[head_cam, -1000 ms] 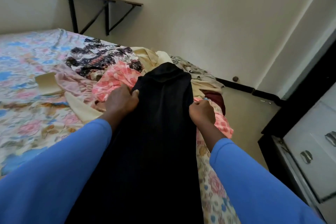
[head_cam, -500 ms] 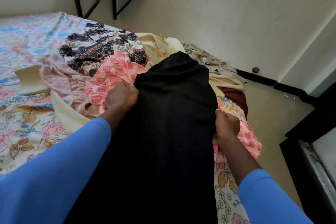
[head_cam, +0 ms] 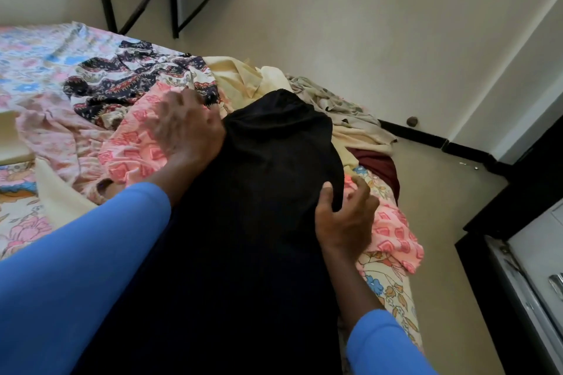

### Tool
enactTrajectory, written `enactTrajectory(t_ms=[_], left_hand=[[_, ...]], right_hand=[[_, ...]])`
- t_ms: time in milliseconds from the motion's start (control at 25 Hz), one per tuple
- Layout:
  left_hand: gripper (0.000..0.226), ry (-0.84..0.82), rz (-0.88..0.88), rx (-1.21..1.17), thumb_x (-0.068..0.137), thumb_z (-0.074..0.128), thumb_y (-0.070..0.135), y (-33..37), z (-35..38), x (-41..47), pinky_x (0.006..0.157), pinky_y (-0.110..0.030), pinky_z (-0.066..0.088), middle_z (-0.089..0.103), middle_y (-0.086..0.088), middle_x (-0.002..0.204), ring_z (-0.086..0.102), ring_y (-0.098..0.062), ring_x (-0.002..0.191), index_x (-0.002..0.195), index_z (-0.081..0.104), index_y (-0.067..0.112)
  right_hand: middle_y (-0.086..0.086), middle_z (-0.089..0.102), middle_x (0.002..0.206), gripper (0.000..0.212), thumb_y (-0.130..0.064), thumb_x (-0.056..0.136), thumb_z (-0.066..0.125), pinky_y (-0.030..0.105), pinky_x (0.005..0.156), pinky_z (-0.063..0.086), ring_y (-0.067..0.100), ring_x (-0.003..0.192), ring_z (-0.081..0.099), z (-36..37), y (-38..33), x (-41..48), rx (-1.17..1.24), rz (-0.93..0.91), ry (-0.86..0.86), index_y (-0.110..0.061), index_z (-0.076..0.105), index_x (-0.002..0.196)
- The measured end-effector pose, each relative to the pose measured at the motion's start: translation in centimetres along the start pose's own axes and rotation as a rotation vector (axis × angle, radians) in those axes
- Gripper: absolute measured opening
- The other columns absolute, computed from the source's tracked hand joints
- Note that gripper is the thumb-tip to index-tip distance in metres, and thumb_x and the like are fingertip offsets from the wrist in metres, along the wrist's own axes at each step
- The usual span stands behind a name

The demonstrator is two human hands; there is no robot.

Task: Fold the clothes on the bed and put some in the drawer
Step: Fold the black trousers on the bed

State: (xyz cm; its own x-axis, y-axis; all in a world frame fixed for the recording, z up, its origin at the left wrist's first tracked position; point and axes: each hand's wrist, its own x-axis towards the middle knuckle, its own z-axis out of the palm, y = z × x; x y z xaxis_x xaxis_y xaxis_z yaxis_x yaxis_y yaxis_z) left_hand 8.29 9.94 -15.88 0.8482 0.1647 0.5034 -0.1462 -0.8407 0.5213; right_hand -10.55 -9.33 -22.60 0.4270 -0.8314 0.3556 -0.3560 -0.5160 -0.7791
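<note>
Black garment (head_cam: 268,192), lower end cut off, overlies the clothes pile (head_cam: 131,149) on the bed (head_cam: 30,64); blurred left hand (head_cam: 185,128) spreads wide, half-curled right hand's (head_cam: 344,219) grip unclear.
</note>
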Motion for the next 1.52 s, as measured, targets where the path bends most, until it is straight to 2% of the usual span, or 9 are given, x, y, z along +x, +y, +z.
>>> enactTrajectory(t_ms=[80, 200, 400, 640, 880, 1000, 1200, 1360, 1520], left_hand=[[0.045, -0.168, 0.200, 0.151, 0.096, 0.058, 0.055, 0.3, 1.7, 1.0, 0.108, -0.058, 0.035, 0.053, -0.017, 0.136, 0.045, -0.039, 0.133, 0.121, 0.061, 0.018], [0.037, -0.378, 0.033, 0.050, 0.099, 0.062, 0.043, -0.6, 3.2, 4.0, 0.099, -0.051, 0.046, 0.063, -0.021, 0.125, 0.057, -0.040, 0.119, 0.106, 0.069, 0.008], [0.056, -0.477, -0.101, -0.241, 0.098, 0.058, 0.057, -2.4, -6.4, -3.3, 0.112, -0.050, 0.041, 0.049, -0.016, 0.143, 0.049, -0.037, 0.132, 0.137, 0.049, 0.019], [0.057, -0.868, -0.098, -0.004, 0.094, 0.069, 0.054, -13.4, -24.9, -21.3, 0.089, -0.040, 0.048, 0.065, -0.002, 0.117, 0.064, -0.030, 0.115, 0.136, 0.051, 0.020], [0.047, -1.059, -0.131, -0.053, 0.086, 0.079, 0.055, -16.6, -31.6, -25.4, 0.073, -0.033, 0.053, 0.069, 0.001, 0.102, 0.065, -0.014, 0.091, 0.115, 0.071, 0.019], [0.043, -1.178, -0.211, -0.090, 0.086, 0.083, 0.038, -16.4, -34.3, -27.7, 0.069, -0.033, 0.053, 0.069, -0.004, 0.107, 0.065, -0.018, 0.093, 0.117, 0.066, 0.013], [0.022, -1.337, -0.314, -0.220, 0.099, 0.069, 0.022, -15.3, -36.9, -28.8, 0.076, -0.035, 0.051, 0.068, -0.006, 0.118, 0.063, -0.017, 0.098, 0.118, 0.063, 0.014], [0.025, -1.242, -0.414, -0.484, 0.100, 0.068, 0.022, -13.8, -38.3, -25.8, 0.092, -0.045, 0.058, 0.075, -0.015, 0.116, 0.070, -0.031, 0.110, 0.120, 0.068, 0.006], [0.034, -1.101, -0.523, -0.782, 0.098, 0.068, 0.024, -10.9, -35.8, -19.8, 0.097, -0.043, 0.056, 0.076, -0.016, 0.119, 0.072, -0.029, 0.108, 0.126, 0.070, 0.005]], right_hand=[[0.001, 0.048, 0.141, 0.061, -0.067, 0.092, 0.049, 0.037, 0.094, 0.041, 0.020, 0.127, 0.045, 0.7, 0.8, -0.1, -0.057, -0.158, -0.012, -0.032, 0.055, 0.142], [0.002, 0.046, 0.151, 0.071, -0.072, 0.090, 0.043, 0.046, 0.112, 0.036, 0.026, 0.138, 0.040, 1.5, 1.5, 0.8, -0.173, -0.092, -0.129, -0.029, 0.057, 0.144], [0.012, 0.037, 0.160, 0.076, -0.058, 0.099, 0.054, 0.043, 0.121, 0.028, 0.032, 0.147, 0.034, -1.7, 0.9, -0.3, -0.007, 0.032, -0.305, -0.017, 0.033, 0.159], [0.016, 0.043, 0.146, 0.067, -0.044, 0.099, 0.059, 0.040, 0.104, 0.043, 0.034, 0.131, 0.051, -13.1, 1.6, -14.5, -0.007, 0.166, -0.293, -0.011, 0.037, 0.153], [0.011, 0.060, 0.115, 0.053, -0.055, 0.093, 0.062, 0.041, 0.088, 0.048, 0.035, 0.110, 0.059, -24.2, -1.1, -27.7, -0.416, 0.179, -0.550, -0.009, 0.058, 0.118], [0.001, 0.070, 0.099, 0.035, -0.042, 0.086, 0.079, 0.038, 0.087, 0.056, 0.024, 0.094, 0.068, -27.9, -2.3, -30.6, -0.188, 0.344, -0.748, -0.017, 0.067, 0.107], [0.006, 0.077, 0.108, 0.029, -0.021, 0.088, 0.082, 0.033, 0.086, 0.058, 0.022, 0.098, 0.073, -30.4, -2.4, -31.2, 0.141, 0.490, -0.948, -0.011, 0.072, 0.113], [0.013, 0.074, 0.124, 0.039, -0.014, 0.089, 0.075, 0.042, 0.106, 0.051, 0.029, 0.118, 0.069, -32.5, -2.4, -28.0, 0.660, 0.664, -0.955, -0.004, 0.070, 0.126], [0.015, 0.073, 0.123, 0.047, -0.008, 0.083, 0.073, 0.038, 0.088, 0.061, 0.030, 0.112, 0.071, -30.6, -5.6, -20.9, 0.862, 0.594, -0.955, -0.005, 0.068, 0.130]])
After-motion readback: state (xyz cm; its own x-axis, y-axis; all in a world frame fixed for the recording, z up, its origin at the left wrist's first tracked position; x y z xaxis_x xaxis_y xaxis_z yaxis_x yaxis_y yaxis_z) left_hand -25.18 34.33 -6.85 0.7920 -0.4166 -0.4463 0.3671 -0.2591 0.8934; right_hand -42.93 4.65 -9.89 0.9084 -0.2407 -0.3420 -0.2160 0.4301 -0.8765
